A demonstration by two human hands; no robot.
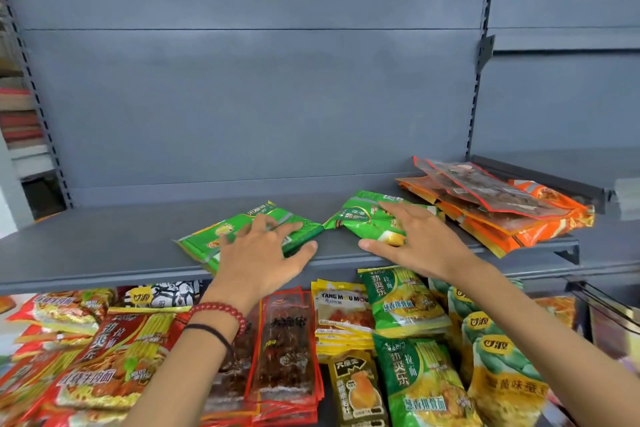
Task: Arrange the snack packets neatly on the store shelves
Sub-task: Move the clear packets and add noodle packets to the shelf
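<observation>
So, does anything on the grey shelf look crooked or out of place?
Yes. The left green packet and the right green packet lie at opposite slants, corners almost meeting, under the left hand and right hand. The orange packet pile is fanned unevenly and overhangs the shelf at its front.

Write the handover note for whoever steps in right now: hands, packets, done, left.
Left hand: flat, fingers spread, resting on the left green packet on the grey shelf.
Right hand: flat on the right green packet beside it.
Orange pile sits at the shelf's right end.
Done: two green packets up, both skewed.
Left: square them, then shelve the mixed packets heaped below.
</observation>
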